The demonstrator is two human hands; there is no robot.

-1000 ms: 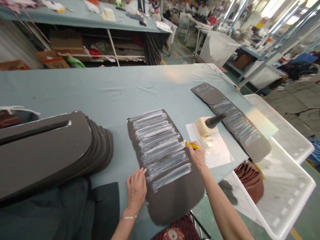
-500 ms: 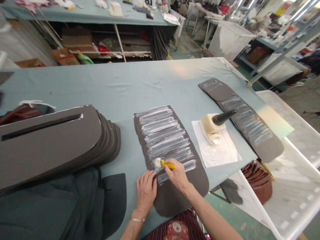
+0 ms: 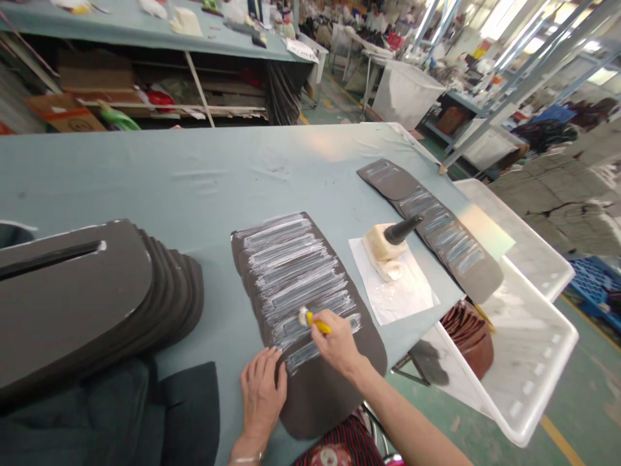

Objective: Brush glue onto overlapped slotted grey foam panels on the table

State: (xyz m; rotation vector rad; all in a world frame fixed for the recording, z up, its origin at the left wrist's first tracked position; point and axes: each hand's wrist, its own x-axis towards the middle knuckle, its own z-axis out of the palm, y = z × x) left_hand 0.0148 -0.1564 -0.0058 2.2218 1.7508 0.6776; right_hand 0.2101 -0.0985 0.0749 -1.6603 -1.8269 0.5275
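Observation:
My right hand (image 3: 336, 340) is closed round the yellow handle of a small brush (image 3: 317, 323), its white-coated bristles over the lower streaked bands of a dark grey panel (image 3: 334, 395). White glue-like streaks cross that panel in rows around narrow slots, and other panels lie beneath it. At the panel's left edge, my left hand (image 3: 262, 391) rests flat, fingers stretched out. To the right, a cream block-shaped container (image 3: 381, 243) with a black cone-shaped piece (image 3: 403, 229) on it stands on a white sheet (image 3: 402, 304), with a white blob at its base.
A thick stack of slotted dark panels (image 3: 72, 285) lies left, with dark fabric (image 3: 107, 414) before it. Streaked panels (image 3: 436, 226) overlap along the table's right side. White plastic bins (image 3: 528, 362) stand by that edge, one holding brown pieces (image 3: 468, 340). Another table (image 3: 145, 32) stands behind.
My right hand has carried the brush from the panel's right edge leftward to its lower bands. My left hand stays at the left edge. The camera view has swung about.

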